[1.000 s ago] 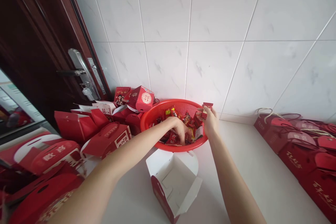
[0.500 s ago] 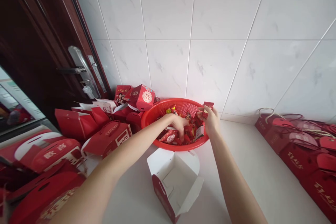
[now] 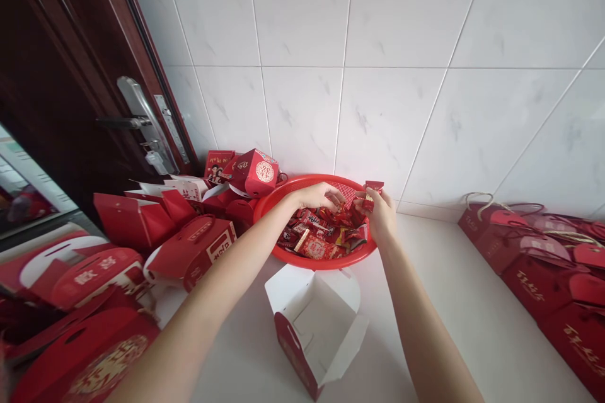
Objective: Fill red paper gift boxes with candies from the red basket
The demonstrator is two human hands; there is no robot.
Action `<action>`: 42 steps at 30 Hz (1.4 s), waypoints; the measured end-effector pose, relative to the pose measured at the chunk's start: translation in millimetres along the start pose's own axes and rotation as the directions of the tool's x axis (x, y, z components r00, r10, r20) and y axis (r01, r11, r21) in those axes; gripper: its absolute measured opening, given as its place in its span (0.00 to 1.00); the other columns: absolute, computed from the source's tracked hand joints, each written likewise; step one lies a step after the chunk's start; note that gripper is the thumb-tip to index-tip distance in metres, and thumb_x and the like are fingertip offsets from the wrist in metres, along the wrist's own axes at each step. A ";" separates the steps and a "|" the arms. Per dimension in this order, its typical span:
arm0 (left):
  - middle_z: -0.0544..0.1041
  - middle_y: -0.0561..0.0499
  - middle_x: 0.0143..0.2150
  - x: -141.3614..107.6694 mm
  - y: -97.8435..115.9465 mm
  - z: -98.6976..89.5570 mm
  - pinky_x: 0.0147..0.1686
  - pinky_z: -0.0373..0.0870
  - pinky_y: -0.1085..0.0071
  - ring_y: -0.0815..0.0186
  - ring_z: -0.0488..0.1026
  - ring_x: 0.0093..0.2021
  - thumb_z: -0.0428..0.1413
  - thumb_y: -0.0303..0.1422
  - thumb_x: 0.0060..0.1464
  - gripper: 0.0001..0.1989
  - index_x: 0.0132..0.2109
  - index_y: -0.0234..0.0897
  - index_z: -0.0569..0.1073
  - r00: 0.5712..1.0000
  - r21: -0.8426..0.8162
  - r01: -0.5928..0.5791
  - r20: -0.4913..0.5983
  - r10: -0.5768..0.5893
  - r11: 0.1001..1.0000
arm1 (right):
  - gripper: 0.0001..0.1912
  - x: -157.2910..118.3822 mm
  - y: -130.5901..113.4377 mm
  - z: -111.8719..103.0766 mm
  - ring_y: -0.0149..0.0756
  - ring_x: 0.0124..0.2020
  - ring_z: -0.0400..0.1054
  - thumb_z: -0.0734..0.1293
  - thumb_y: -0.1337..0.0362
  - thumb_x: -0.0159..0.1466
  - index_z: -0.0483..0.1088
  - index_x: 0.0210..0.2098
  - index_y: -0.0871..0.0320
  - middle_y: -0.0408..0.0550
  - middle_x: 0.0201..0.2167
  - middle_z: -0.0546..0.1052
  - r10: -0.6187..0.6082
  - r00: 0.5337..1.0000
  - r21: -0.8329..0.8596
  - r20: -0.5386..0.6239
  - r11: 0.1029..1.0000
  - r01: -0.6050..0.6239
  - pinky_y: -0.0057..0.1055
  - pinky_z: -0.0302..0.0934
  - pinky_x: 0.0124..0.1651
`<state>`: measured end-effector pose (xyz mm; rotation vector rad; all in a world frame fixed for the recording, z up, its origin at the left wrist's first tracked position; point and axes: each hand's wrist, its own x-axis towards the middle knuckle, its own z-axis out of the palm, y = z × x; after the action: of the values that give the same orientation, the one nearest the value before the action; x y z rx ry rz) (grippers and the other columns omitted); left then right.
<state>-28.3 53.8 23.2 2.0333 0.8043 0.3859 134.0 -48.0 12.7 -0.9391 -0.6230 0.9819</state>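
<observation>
A red plastic basket (image 3: 309, 262) with mesh sides holds a heap of wrapped candies (image 3: 319, 242), mostly red, some with gold or dark print. My left hand (image 3: 321, 195) is over the back of the heap, its fingers curled downward; what lies under the fingertips is hard to make out. At the basket's right rim, my right hand (image 3: 382, 214) is closed around red-wrapped candies (image 3: 371, 194), one sticking up above the fingers. In front of the basket stands an open gift box (image 3: 314, 324), white inside and red outside, with its flaps spread and nothing inside.
Several red gift boxes (image 3: 189, 249) crowd the left side of the white table (image 3: 425, 302). A row of red boxes (image 3: 534, 283) with cord handles stands along the right. Behind is a tiled wall (image 3: 302, 113); a dark door (image 3: 70, 63) is at left.
My left hand has lifted and drawn back from the middle of the candy heap toward the basket's far side. The candies there have shifted. My right hand stays at the rim, holding its candies.
</observation>
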 end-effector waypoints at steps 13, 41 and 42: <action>0.80 0.54 0.37 -6.2 6.8 -1.6 0.40 0.68 0.70 0.63 0.75 0.40 0.64 0.27 0.43 0.17 0.44 0.38 0.80 0.993 0.254 0.059 0.086 -0.083 0.965 | 0.08 3.5 3.5 -1.4 0.30 0.23 0.69 0.72 0.62 0.51 0.70 0.28 0.57 0.43 0.25 0.77 -0.021 0.999 -0.032 0.048 0.999 0.022 0.26 0.66 0.27; 0.81 0.50 0.51 -47.2 14.3 15.8 0.41 0.70 0.72 0.57 0.77 0.46 0.69 0.34 0.34 0.31 0.52 0.41 0.81 0.896 0.602 0.212 0.195 -0.399 0.770 | 0.07 4.1 4.2 -1.1 0.30 0.22 0.68 0.71 0.63 0.50 0.69 0.26 0.56 0.42 0.24 0.78 -0.019 0.997 -0.030 0.078 0.999 0.022 0.25 0.64 0.24; 0.82 0.51 0.48 -46.9 12.9 15.9 0.40 0.69 0.73 0.58 0.77 0.45 0.69 0.33 0.34 0.29 0.49 0.40 0.82 0.903 0.576 0.207 0.199 -0.381 0.791 | 0.08 3.8 3.9 -1.1 0.30 0.22 0.69 0.71 0.62 0.50 0.69 0.26 0.56 0.42 0.24 0.78 -0.016 0.997 -0.023 0.080 1.000 0.018 0.26 0.65 0.24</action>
<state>-49.3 7.3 26.6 2.3437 1.1055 -0.3868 134.9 -44.1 8.9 -0.9177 -0.7100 1.0026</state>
